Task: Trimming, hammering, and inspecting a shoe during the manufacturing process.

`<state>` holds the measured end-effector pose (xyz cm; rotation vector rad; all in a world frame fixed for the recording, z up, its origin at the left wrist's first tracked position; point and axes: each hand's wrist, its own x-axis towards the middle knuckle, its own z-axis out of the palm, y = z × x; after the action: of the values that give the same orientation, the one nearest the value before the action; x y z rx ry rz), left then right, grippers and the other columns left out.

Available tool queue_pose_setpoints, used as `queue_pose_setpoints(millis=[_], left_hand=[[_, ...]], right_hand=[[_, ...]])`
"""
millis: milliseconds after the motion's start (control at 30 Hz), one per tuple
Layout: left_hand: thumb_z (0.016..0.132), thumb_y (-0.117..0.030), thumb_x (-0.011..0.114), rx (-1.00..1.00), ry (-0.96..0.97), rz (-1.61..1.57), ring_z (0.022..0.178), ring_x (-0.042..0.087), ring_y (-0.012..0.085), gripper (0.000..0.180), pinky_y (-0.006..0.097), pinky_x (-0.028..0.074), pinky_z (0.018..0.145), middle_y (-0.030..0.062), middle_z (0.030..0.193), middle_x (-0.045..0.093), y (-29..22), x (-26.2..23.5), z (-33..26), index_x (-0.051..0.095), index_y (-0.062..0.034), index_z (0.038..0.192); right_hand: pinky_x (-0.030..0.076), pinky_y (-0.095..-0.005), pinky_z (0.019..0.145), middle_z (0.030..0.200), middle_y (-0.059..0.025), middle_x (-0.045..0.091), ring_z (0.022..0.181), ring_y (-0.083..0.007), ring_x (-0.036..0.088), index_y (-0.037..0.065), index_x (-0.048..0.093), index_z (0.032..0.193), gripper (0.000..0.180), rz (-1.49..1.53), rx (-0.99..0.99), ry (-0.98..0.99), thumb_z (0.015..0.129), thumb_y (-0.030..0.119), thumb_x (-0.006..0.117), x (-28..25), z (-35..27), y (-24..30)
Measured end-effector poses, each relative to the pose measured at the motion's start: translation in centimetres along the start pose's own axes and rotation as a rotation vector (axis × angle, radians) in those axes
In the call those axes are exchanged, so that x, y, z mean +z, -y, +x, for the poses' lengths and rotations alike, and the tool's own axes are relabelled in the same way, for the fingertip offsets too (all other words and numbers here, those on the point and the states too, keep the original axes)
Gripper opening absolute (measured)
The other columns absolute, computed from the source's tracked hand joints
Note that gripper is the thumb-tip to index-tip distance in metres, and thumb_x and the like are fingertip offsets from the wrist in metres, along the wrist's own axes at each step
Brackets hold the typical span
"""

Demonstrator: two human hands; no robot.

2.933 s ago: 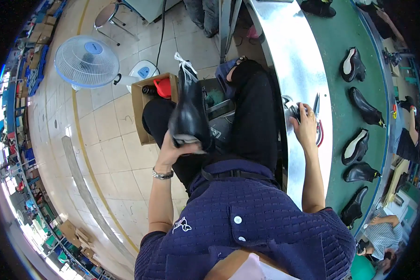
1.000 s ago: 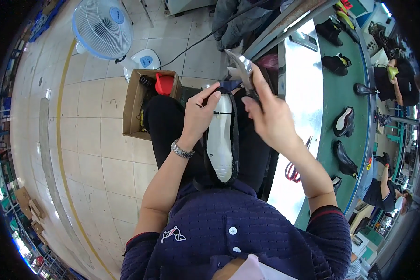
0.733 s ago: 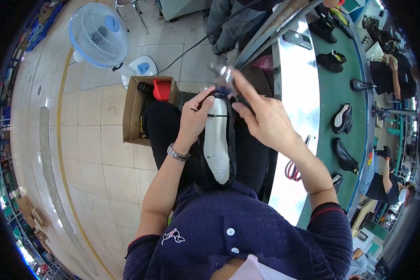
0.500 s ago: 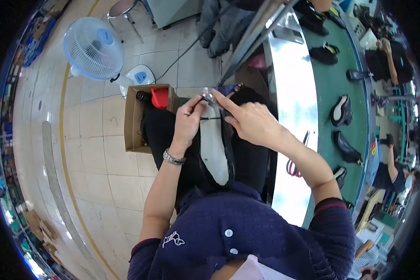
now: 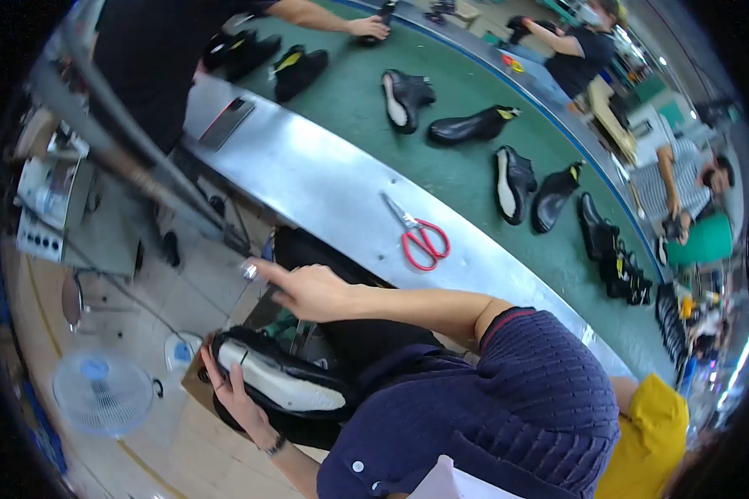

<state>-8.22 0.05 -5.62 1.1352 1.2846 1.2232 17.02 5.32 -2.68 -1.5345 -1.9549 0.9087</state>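
A black shoe (image 5: 279, 381) with a pale sole lies lower left, cradled in the left hand (image 5: 235, 397); right hand (image 5: 308, 291) pinches something small above.

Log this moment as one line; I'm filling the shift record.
left hand: holds black shoe with pale sole, sole up | right hand: small shiny object at fingertips | red-handled scissors: on metal ledge
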Motion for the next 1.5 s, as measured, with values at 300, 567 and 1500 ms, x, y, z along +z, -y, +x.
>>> queue_pose_setpoints(millis=[300, 567, 1500], left_hand=[[0.101, -0.014, 0.046, 0.109, -0.189, 0.427, 0.126, 0.049, 0.0234, 0.035, 0.032, 0.036, 0.104, 0.0150, 0.140, 0.050, -0.7, 2.1, -1.1, 0.054, 0.0031, 0.131], [0.104, -0.017, 0.041, 0.196, -0.199, 0.610, 0.121, 0.053, 0.0304, 0.038, 0.033, 0.039, 0.104, 0.0232, 0.134, 0.053, 1.0, 0.5, -1.3, 0.052, 0.0101, 0.128], [0.099, -0.016, 0.053, 0.252, -0.474, 0.677, 0.058, 0.039, 0.0112, 0.029, 0.027, 0.039, 0.054, 0.0075, 0.072, 0.060, -0.5, 4.0, -3.1, 0.062, -0.0065, 0.125]], right_hand=[[0.043, -0.0472, 0.097, 0.120, -0.0307, 0.052, 0.114, -0.0460, 0.051, 0.013, 0.037, 0.143, 0.068, -0.264, 0.401, -0.454, 0.081, 0.018, 0.065, -1.2, -4.4, -15.5], [0.046, -0.0440, 0.093, 0.114, -0.0220, 0.054, 0.107, -0.0382, 0.055, 0.004, 0.051, 0.124, 0.052, -0.345, 0.532, -0.684, 0.076, 0.013, 0.069, -4.2, -13.2, -17.0], [0.036, -0.0186, 0.057, 0.078, 0.0050, 0.046, 0.064, -0.0046, 0.043, 0.008, 0.054, 0.105, 0.063, 1.085, 0.497, 0.796, 0.086, 0.068, 0.054, -4.0, -11.4, 4.3]])
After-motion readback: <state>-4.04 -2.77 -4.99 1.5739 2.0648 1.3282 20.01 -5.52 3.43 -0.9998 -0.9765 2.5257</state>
